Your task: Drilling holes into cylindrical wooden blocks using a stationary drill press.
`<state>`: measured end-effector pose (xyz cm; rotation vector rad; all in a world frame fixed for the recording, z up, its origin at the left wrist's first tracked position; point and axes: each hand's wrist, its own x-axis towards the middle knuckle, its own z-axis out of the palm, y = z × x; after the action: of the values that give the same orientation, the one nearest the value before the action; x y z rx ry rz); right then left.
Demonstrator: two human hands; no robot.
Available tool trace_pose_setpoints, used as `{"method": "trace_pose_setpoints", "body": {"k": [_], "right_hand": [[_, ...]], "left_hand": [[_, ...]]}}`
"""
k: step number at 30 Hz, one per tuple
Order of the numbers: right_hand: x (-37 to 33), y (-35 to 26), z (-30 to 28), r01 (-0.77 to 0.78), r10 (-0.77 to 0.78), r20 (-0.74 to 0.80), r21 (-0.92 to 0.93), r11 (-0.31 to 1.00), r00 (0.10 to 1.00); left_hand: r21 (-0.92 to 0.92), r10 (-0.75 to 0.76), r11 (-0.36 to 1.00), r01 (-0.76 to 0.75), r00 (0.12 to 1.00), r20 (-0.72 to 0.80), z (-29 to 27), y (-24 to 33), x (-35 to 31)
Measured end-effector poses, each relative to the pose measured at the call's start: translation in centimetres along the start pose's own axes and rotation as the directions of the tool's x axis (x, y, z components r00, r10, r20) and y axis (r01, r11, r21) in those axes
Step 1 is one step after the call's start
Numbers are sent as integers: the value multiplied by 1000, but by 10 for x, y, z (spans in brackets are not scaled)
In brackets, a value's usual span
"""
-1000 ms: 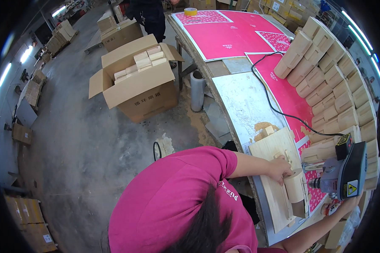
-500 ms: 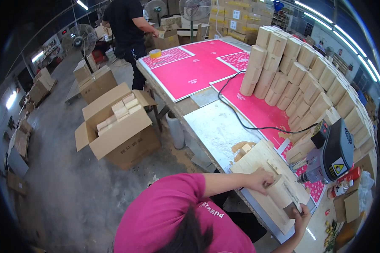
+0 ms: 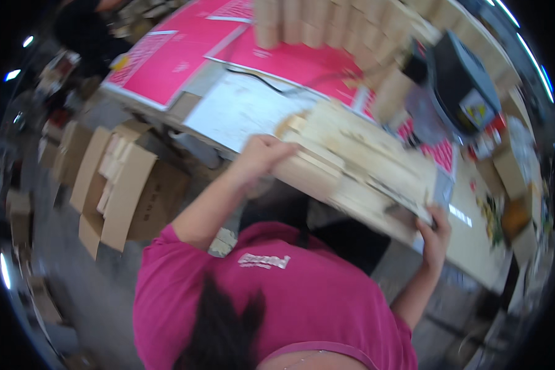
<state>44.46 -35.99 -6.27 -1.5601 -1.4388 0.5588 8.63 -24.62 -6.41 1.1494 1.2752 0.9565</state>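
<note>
The left hand [image 3: 262,157] has its grip closed on a wooden block [image 3: 308,172], now shifted to the wooden board's [image 3: 357,126] near left edge, clear of the drill [image 3: 459,92]; the right hand [image 3: 435,234], grip unclear, meets its right end.

Far left of bench: pink printed sheets [image 3: 174,69], white-edged; yellow tape roll [image 3: 118,62] at their outer end, blurred. Person in dark clothing [image 3: 83,37] beyond. Floor, left: open cardboard carton [image 3: 128,200], flaps out. Right: clear plastic bag [image 3: 522,147] by a second cardboard box [image 3: 509,176]; lit ceiling tubes [image 3: 534,65] above.
</note>
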Motion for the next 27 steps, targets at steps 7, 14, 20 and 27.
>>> {"method": "trace_pose_setpoints", "body": {"k": [7,14,20,27], "right_hand": [[-1,-12,1,-35,23,67,174,984,997],[-10,0,2,15,-29,65,203,979,997],[1,15,20,-23,-9,161,196,980,987],[14,40,25,-50,35,77,201,978,996]], "left_hand": [[-106,-26,994,35,996,86,8,-3,8],[-159,-9,987,36,985,170,42,-3,1],[-131,-81,981,146,911,405,74,-36,10],[151,370,868,-473,820,438,90,-42,17]]}}
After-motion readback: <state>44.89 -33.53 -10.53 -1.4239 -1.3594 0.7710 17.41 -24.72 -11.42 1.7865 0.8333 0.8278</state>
